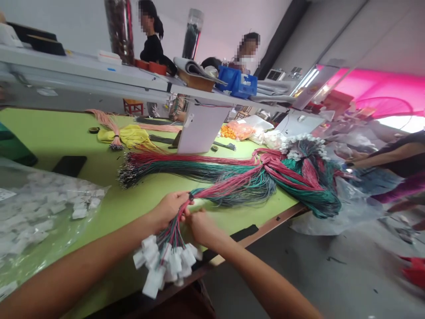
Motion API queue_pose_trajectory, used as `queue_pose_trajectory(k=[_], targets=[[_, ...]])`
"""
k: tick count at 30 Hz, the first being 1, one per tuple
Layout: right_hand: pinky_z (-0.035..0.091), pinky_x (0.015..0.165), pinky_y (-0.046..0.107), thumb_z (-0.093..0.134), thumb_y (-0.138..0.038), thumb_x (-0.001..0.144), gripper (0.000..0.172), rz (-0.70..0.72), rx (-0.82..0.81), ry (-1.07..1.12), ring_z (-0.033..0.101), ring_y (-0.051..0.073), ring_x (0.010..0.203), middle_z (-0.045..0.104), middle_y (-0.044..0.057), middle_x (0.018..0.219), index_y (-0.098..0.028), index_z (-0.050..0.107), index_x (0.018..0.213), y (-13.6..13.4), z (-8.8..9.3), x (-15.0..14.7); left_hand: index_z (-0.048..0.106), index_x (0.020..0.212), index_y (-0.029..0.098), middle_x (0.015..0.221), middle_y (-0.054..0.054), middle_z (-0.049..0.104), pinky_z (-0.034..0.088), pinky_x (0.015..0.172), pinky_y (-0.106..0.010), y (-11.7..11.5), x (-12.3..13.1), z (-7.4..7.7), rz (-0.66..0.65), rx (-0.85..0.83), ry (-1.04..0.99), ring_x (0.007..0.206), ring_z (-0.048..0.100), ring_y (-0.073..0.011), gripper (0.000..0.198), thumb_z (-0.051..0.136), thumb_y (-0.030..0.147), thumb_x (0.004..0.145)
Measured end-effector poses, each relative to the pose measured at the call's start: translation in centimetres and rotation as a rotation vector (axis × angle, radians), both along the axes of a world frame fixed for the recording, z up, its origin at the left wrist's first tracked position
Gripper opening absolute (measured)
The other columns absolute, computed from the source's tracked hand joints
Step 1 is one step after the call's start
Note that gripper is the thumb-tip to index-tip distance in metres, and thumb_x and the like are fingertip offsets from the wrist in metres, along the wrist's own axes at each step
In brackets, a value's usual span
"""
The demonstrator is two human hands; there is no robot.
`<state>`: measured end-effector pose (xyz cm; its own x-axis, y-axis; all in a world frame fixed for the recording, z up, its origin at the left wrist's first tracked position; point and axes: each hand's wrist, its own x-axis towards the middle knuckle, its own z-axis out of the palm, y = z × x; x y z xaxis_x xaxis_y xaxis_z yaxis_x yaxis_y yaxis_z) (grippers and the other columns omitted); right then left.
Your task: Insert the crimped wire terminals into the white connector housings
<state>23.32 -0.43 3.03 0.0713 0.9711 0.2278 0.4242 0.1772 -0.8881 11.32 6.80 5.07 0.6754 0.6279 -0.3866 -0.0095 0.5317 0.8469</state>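
Note:
My left hand [170,210] is wrapped round a bundle of red, green and black wires [229,182] near its end. A dark band [191,197] circles the bundle just past my fingers. Below that hand, several white plastic connectors [174,261] hang from the wire ends over the table's front edge. My right hand [204,227] is curled closed beside the bundle, with its fingertips close to the wires; what it pinches, if anything, is hidden. Behind both hands lies a long spread of loose wires [172,167] with metal-tipped ends at the left.
A clear bag of white connectors [43,212] and a dark flat phone-like object [69,165] lie left on the green table [109,212]. A large wire heap [305,177] overhangs the right edge. Yellow wires [129,135] lie behind. Other people [154,46] are beyond the shelf [116,79] and at right.

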Motion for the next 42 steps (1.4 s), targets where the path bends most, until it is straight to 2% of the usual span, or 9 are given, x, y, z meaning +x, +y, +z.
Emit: queue_pose_trajectory(k=[4, 10, 15, 19, 23, 27, 32, 37, 42], targets=[[0.046, 0.065, 0.027, 0.06, -0.013, 0.081, 0.028, 0.149, 0.077, -0.473, 0.056, 0.012, 0.058, 0.068, 0.007, 0.082, -0.014, 0.064, 0.109, 1.5, 7.5, 0.6, 0.059, 0.104, 0.013, 0.088, -0.003, 0.063, 0.052, 0.056, -0.025, 3.4, -0.9, -2.6, -0.04, -0.027, 0.112, 0.064, 0.06, -0.0109, 0.022, 0.054, 0.03, 0.091], [0.044, 0.078, 0.027, 0.039, -0.014, 0.093, 0.023, -0.057, 0.608, -0.824, 0.063, 0.015, 0.088, 0.064, 0.0, 0.091, -0.013, 0.054, 0.111, 13.3, 23.1, -4.2, 0.057, 0.11, 0.014, 0.093, -0.004, 0.063, 0.053, 0.058, -0.027, 3.9, -1.2, -3.2, -0.093, 0.005, 0.166, 0.068, 0.061, -0.0123, 0.025, 0.056, 0.03, 0.09], [0.042, 0.084, 0.024, 0.043, -0.005, 0.087, 0.014, -0.099, 0.572, -0.894, 0.062, 0.013, 0.098, 0.066, -0.001, 0.092, -0.006, 0.057, 0.088, 23.8, 27.6, -9.2, 0.057, 0.102, 0.014, 0.071, 0.002, 0.06, 0.047, 0.046, -0.022, 4.0, -1.8, -3.6, -0.109, -0.023, 0.143, 0.05, 0.056, -0.0089, 0.02, 0.058, 0.028, 0.088], [0.043, 0.085, 0.022, 0.038, -0.01, 0.087, 0.026, -0.035, 0.437, -0.908, 0.059, 0.014, 0.108, 0.068, 0.003, 0.096, 0.001, 0.06, 0.078, 24.7, 26.7, -10.6, 0.055, 0.091, 0.015, 0.063, 0.002, 0.06, 0.046, 0.044, -0.024, 4.1, -2.0, -3.8, -0.126, -0.099, 0.1, 0.046, 0.059, -0.0131, 0.025, 0.069, 0.029, 0.078], [0.039, 0.081, 0.025, -0.004, -0.012, 0.07, 0.071, -0.13, 0.674, -0.863, 0.05, 0.015, 0.114, 0.052, 0.0, 0.13, 0.004, 0.062, 0.091, 19.1, 24.5, -9.4, 0.053, 0.078, 0.015, 0.066, -0.001, 0.062, 0.049, 0.048, -0.025, 3.7, -1.7, -3.6, -0.143, -0.166, 0.098, 0.05, 0.06, -0.0129, 0.026, 0.067, 0.037, 0.078], [0.039, 0.102, 0.029, 0.053, -0.013, 0.088, 0.026, -0.073, 0.707, -0.946, 0.05, 0.015, 0.12, 0.059, 0.004, 0.125, -0.013, 0.063, 0.112, 11.6, 20.7, -7.3, 0.057, 0.08, 0.014, 0.064, 0.002, 0.057, 0.048, 0.048, -0.023, 3.0, -1.0, -3.2, -0.208, -0.133, 0.179, 0.048, 0.054, -0.0089, 0.028, 0.056, 0.041, 0.088], [0.047, 0.087, 0.031, 0.043, -0.018, 0.093, 0.021, 0.043, 0.573, -0.903, 0.059, 0.016, 0.093, 0.067, 0.008, 0.099, -0.017, 0.063, 0.101, 0.9, 12.2, -3.6, 0.059, 0.091, 0.013, 0.071, 0.003, 0.058, 0.044, 0.046, -0.021, 0.8, 0.1, -1.9, -0.198, 0.079, 0.235, 0.05, 0.051, -0.0072, 0.026, 0.052, 0.038, 0.092], [0.047, 0.062, 0.029, 0.048, -0.032, 0.089, 0.022, -0.414, 0.171, -0.38, 0.056, 0.016, 0.062, 0.061, 0.004, 0.067, -0.02, 0.06, 0.075, -7.7, 5.2, 1.8, 0.054, 0.081, 0.016, 0.055, 0.006, 0.049, 0.039, 0.04, -0.022, -4.1, 2.0, 0.6, -0.205, 0.408, 0.15, 0.039, 0.047, -0.0091, 0.033, 0.041, 0.043, 0.093], [0.048, 0.055, 0.028, 0.048, -0.059, 0.084, 0.045, -0.437, -0.316, 0.56, 0.061, 0.019, 0.059, 0.065, 0.007, 0.066, -0.017, 0.065, 0.079, -11.1, 5.3, 4.9, 0.062, 0.087, 0.019, 0.077, -0.007, 0.069, 0.05, 0.069, -0.033, -8.9, 4.0, 2.6, -0.33, 0.942, 0.046, 0.073, 0.065, -0.0227, 0.028, 0.058, 0.046, 0.081]])
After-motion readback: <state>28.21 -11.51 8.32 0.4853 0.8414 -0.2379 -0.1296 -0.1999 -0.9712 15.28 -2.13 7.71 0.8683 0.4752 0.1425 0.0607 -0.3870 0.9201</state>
